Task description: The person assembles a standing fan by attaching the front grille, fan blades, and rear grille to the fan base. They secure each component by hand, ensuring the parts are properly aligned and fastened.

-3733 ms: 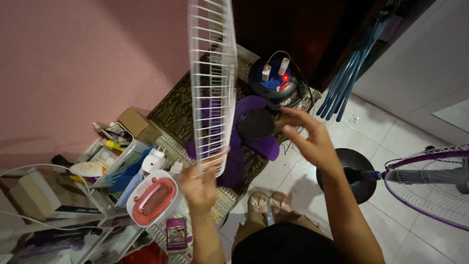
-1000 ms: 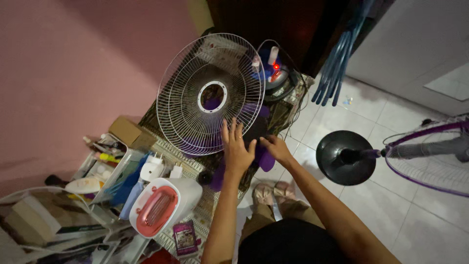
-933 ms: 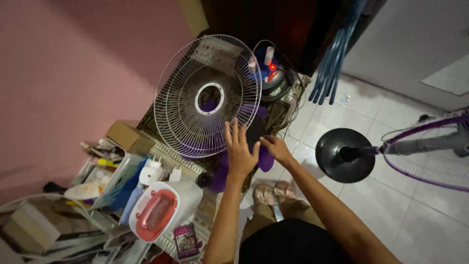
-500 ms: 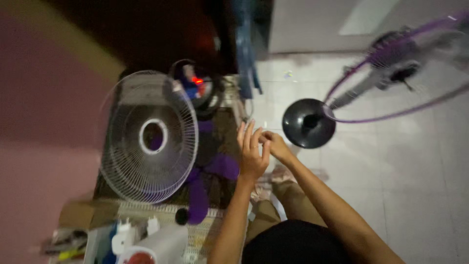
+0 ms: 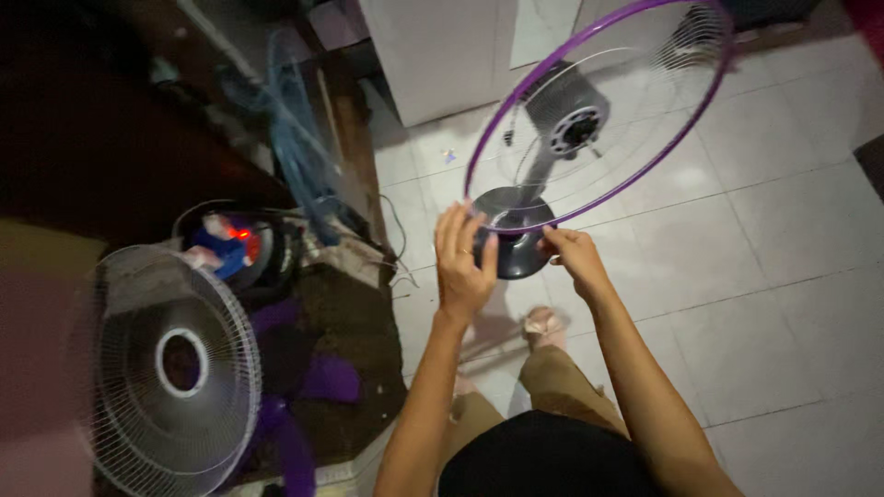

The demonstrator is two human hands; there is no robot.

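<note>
From my head camera, looking down, I have both arms stretched forward toward the standing fan, whose rear guard with its purple rim tilts over the white tiled floor ahead of me. My left hand is raised with the palm turned away from me, fingers spread and straight, just below the lowest stretch of the purple rim; I cannot tell whether the fingertips touch it. My right hand is loosely curled and holds nothing, its fingers near the rim and over the black round fan base. The motor hub sits at the middle of the guard with no blade on it. To do this well, I judge that I should take the rim with both hands on either side of its lowest point and keep the guard steady so the stand does not tip. At my left, well apart from my hands, the white front grille lies over the purple fan blade on a dark patterned mat, and beyond them a round cable reel shows a red light.
</note>
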